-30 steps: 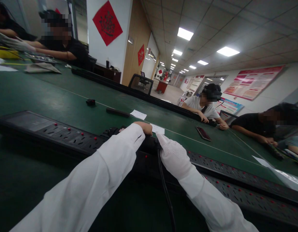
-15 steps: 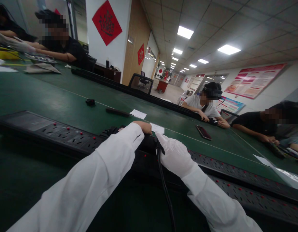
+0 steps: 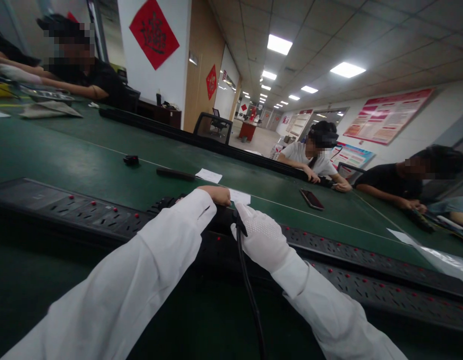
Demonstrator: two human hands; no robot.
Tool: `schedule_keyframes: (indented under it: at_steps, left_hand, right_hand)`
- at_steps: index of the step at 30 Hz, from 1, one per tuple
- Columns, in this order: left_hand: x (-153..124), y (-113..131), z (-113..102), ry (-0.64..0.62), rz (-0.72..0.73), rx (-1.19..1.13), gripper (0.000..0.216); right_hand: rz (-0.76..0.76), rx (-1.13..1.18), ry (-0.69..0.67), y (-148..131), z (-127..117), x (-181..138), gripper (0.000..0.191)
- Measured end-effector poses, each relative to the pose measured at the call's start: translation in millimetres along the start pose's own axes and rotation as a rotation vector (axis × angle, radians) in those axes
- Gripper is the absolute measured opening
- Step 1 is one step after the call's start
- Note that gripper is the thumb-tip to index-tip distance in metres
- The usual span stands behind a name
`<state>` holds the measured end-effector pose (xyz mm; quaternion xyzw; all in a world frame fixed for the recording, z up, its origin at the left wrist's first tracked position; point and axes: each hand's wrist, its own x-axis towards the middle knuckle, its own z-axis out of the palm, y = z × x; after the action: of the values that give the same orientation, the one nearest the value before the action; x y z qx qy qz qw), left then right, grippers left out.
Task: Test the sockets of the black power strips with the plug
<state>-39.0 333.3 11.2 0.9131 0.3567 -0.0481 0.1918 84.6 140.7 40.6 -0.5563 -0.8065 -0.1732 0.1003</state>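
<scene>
My right hand [image 3: 263, 237], in a white dotted glove, is closed around the end of a black cable [image 3: 250, 295], which hangs toward me. Just left of it, my bare left hand [image 3: 219, 195] is curled over a dark part; its fingers are mostly hidden, so what they hold cannot be made out. Both hands are over a long black power strip [image 3: 100, 217] with several sockets and red buttons. A second black power strip [image 3: 340, 252] runs behind it on the right.
On the green table [image 3: 85, 175] lie a small black part [image 3: 131, 160], a dark bar [image 3: 175, 174], a paper slip [image 3: 209, 175], another slip [image 3: 241, 197] and a phone [image 3: 312, 198]. Several people sit around the table; a clear plastic sheet [image 3: 441, 260] lies at right.
The whole view has shifted slightly, so the scene sits a little further left and higher. My hands keep nearly the same pose at the strip and the cable.
</scene>
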Motion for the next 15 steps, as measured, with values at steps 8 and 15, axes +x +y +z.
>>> schedule_keyframes:
  at_steps: [8, 15]
  left_hand:
    - [-5.1, 6.7, -3.9, 0.012, -0.033, -0.069, 0.027]
    - [-3.1, 2.6, -2.3, 0.019, -0.023, -0.091, 0.028]
  right_hand:
    - [-0.002, 0.011, -0.003, 0.6, 0.0, -0.9, 0.048]
    - [-0.002, 0.012, 0.017, 0.1, -0.2, -1.1, 0.049]
